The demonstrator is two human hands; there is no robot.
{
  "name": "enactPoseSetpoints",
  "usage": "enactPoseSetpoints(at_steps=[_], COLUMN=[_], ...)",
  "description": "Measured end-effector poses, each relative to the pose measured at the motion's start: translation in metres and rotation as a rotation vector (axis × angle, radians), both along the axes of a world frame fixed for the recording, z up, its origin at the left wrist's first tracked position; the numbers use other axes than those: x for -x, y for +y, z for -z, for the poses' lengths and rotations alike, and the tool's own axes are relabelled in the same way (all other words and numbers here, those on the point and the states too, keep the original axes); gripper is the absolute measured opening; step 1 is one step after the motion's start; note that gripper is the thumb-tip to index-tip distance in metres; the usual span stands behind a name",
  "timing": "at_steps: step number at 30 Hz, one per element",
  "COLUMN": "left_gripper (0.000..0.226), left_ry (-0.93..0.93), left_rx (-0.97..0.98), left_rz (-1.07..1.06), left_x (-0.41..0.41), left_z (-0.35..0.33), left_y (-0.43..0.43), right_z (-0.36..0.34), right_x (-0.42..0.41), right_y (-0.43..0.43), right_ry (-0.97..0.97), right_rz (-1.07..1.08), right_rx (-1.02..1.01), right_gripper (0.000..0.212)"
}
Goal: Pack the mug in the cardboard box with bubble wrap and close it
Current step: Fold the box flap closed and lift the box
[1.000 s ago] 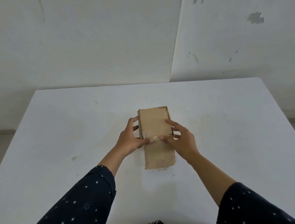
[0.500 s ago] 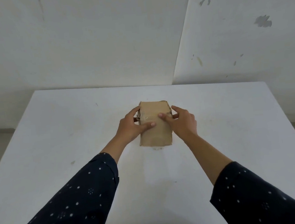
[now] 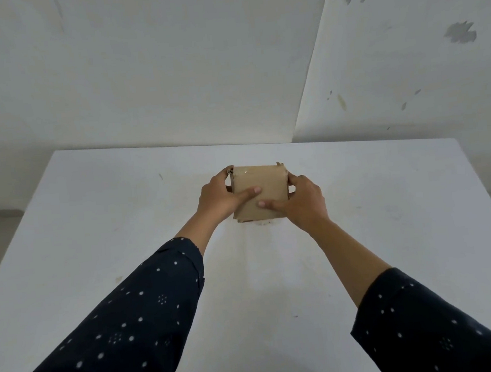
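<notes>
A small brown cardboard box [image 3: 258, 181] sits past the middle of the white table [image 3: 93, 228], its flap folded down over the side facing me. My left hand [image 3: 217, 198] grips the box's left side, thumb pressed on the front flap. My right hand [image 3: 303, 203] holds the right side, thumb also on the flap. A bit of pale material [image 3: 263, 222] peeks out under the box's near bottom edge. The mug and bubble wrap are hidden from view.
White walls meet in a corner behind the table's far edge [image 3: 264, 144]. Dark dotted sleeves cover both forearms. Small stains mark the table's left part [image 3: 118, 278].
Both hands have pushed the box away from me, farther up the table, and the long front flap has been folded down against the box.
</notes>
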State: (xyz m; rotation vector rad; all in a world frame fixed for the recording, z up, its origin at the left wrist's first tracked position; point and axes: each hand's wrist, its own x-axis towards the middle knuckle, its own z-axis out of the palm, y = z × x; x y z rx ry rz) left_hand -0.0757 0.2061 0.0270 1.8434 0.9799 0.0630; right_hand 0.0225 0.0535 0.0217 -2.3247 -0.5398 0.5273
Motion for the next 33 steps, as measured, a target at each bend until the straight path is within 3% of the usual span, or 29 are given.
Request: enactPoseSetpoints(at_steps=[6, 9, 22, 28, 33], left_gripper=[0.076, 0.077, 0.079, 0.093, 0.082], left_ry=[0.013, 0.019, 0.002, 0.027, -0.008], left_rx=[-0.004, -0.007, -0.03, 0.014, 0.042], left_rz=[-0.023, -0.021, -0.008, 0.015, 0.089], left_x=[-0.008, -0.008, -0.005, 0.004, 0.019], left_z=[-0.003, -0.001, 0.004, 0.003, 0.01], left_y=[0.002, 0.003, 0.001, -0.005, -0.019], right_z=[0.005, 0.008, 0.009, 0.011, 0.01], right_x=[0.006, 0.006, 0.008, 0.022, 0.04], right_y=[0.001, 0.003, -0.005, -0.015, -0.024], right_ry=[-0.072, -0.112, -0.186, -0.179, -0.216], right_rz=[-0.093, -0.11, -0.15, -0.138, -0.192], right_rx=[0.022, 0.048, 0.016, 0.018, 0.051], right_gripper=[0.124, 0.127, 0.097, 0.09, 0.092])
